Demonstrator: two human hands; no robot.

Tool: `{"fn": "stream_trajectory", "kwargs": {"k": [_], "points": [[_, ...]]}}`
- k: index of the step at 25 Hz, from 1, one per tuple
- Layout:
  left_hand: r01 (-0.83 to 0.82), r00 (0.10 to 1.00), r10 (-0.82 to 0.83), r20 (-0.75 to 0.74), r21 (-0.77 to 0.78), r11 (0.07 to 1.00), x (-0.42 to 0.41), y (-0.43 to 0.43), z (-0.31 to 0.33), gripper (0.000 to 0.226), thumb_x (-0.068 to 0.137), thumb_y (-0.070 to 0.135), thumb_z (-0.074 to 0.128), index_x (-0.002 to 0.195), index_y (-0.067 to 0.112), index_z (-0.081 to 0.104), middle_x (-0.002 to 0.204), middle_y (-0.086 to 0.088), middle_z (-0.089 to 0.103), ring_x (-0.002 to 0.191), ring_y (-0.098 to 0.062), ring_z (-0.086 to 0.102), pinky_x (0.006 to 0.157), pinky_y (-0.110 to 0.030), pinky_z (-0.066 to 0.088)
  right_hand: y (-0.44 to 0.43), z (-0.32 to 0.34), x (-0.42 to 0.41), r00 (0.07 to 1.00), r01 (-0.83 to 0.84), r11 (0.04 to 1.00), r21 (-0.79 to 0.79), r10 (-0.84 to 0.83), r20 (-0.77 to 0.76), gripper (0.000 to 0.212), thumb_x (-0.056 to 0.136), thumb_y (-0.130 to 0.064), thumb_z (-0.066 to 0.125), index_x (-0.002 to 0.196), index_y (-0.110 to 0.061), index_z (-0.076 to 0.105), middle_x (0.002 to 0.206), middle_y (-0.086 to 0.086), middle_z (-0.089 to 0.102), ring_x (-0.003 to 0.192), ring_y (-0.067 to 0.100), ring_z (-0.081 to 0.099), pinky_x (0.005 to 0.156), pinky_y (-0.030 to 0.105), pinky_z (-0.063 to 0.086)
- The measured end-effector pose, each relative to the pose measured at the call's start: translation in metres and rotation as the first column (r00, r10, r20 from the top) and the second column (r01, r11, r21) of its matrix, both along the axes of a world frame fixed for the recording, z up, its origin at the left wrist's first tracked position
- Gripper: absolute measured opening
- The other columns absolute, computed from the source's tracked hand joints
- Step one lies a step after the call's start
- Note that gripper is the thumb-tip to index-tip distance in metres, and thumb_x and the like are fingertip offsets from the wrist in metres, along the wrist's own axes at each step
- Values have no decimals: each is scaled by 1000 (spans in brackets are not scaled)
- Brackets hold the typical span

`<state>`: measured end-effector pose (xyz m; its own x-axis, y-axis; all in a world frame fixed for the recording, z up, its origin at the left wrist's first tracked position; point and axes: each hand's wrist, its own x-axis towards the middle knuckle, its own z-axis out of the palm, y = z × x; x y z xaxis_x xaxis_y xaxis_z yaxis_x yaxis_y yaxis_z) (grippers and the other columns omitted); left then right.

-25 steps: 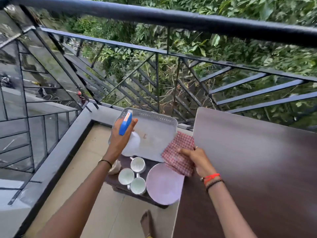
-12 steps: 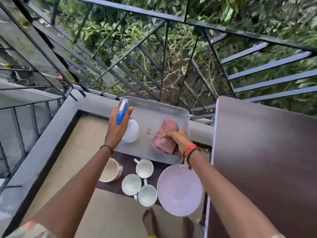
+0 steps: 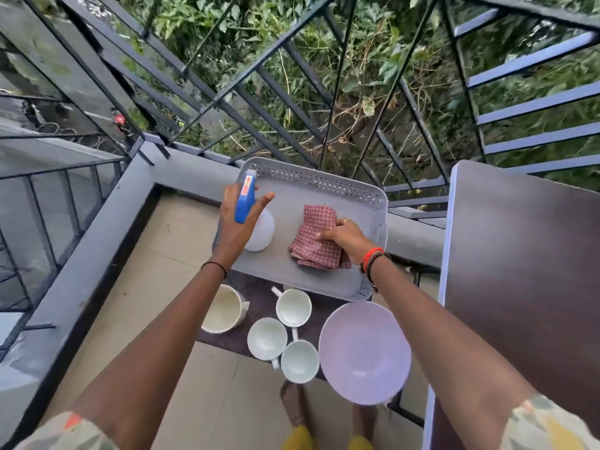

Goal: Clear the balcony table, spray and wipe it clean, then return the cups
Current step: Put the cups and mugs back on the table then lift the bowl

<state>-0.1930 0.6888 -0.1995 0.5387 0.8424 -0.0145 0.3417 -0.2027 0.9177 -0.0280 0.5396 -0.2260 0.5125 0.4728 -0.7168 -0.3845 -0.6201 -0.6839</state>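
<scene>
My left hand (image 3: pixel 235 227) holds a white spray bottle (image 3: pixel 259 233) with a blue trigger head over the left side of a grey plastic tray (image 3: pixel 328 196). My right hand (image 3: pixel 344 237) lies on a folded red-checked cloth (image 3: pixel 313 246) that rests in the tray. Three white cups (image 3: pixel 293 306) (image 3: pixel 267 339) (image 3: pixel 299 361) stand below the tray on a small dark stool (image 3: pixel 259 308), beside a cream mug (image 3: pixel 224 308) and a lilac bowl (image 3: pixel 363 352). The dark brown balcony table (image 3: pixel 526 271) is at the right.
A black metal railing (image 3: pixel 324 92) runs along the balcony's far and left sides above a grey ledge (image 3: pixel 97 248). Beige floor tiles (image 3: pixel 162 271) lie to the left of the stool. My feet (image 3: pixel 292 401) stand just below the cups.
My right hand carried the checked cloth from the table's edge into the tray and laid it down. The view tilted downward and the left hand with the bottle stayed over the tray.
</scene>
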Motion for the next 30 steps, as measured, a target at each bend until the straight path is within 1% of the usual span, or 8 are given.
{"fn": "stream_trajectory", "kwargs": {"k": [5, 8, 13, 18, 22, 25, 28, 30], "points": [[14, 997, -13, 76, -7, 1000, -12, -10, 1, 33, 79, 52, 74, 99, 37, 51, 99, -17, 60, 91, -31, 60, 82, -39, 51, -5, -6, 2, 951, -96, 983, -159, 138, 275, 48, 75, -18, 77, 116, 0, 59, 112, 8, 65, 104, 25, 61, 95, 33, 48], [-10, 997, 11, 82, -10, 1000, -12, -12, 2, 36, 78, 53, 75, 101, 47, 48, 104, -16, 59, 95, -32, 59, 85, -44, 51, -10, 1, -1, 910, -88, 964, -249, 180, 374, 40, 84, -20, 68, 117, 1, 58, 115, 13, 64, 109, 29, 59, 92, 32, 45], [-20, 998, 21, 55, -22, 1000, -14, -16, -1, 53, 75, 40, 81, 116, 38, 47, 112, 5, 49, 105, -15, 52, 92, -27, 47, -25, 8, -13, 858, -63, 951, -302, 206, 470, 34, 87, -20, 58, 116, -1, 56, 124, 20, 54, 106, 35, 58, 93, 34, 44], [-79, 991, 77, -112, -15, 997, -23, -19, 2, 84, 69, 34, 87, 138, 10, 45, 126, -7, 46, 113, -11, 44, 98, -20, 37, -39, 30, -36, 799, -92, 961, -262, 229, 557, 40, 91, -13, 52, 127, 3, 47, 129, 22, 41, 115, 36, 49, 100, 30, 34], [-108, 971, 101, -216, -18, 994, -45, -31, 13, 86, 70, 39, 85, 138, 6, 44, 129, -12, 46, 119, -23, 46, 105, -40, 43, -52, 45, -68, 777, -131, 975, -181, 214, 592, 47, 91, -13, 54, 134, 5, 43, 134, 23, 40, 125, 35, 43, 108, 30, 27], [-198, 947, 198, -253, 26, 980, -67, -50, 25, 81, 73, 44, 81, 136, 7, 47, 128, -13, 49, 122, -29, 47, 108, -46, 38, -64, 51, -97, 735, -89, 986, -143, 162, 659, 42, 89, -15, 58, 127, 1, 49, 126, 19, 44, 120, 36, 44, 107, 37, 32], [-334, 805, 382, -454, 187, 924, -89, -84, 31, 85, 75, 60, 72, 139, 9, 46, 138, -13, 48, 135, -31, 40, 114, -59, 16, -78, 55, -135, 698, -23, 987, -162, 132, 704, 34, 86, -23, 64, 110, -3, 53, 113, 13, 47, 108, 32, 45, 97, 39, 38], [-379, 716, 405, -569, 171, 909, -98, -103, 30, 94, 73, 67, 68, 142, 10, 41, 146, -14, 41, 145, -31, 27, 113, -67, 3, -83, 53, -160, 712, -21, 985, -171, 135, 689, 37, 85, -28, 65, 110, -4, 52, 112, 10, 47, 108, 29, 44, 97, 35, 37]]}}
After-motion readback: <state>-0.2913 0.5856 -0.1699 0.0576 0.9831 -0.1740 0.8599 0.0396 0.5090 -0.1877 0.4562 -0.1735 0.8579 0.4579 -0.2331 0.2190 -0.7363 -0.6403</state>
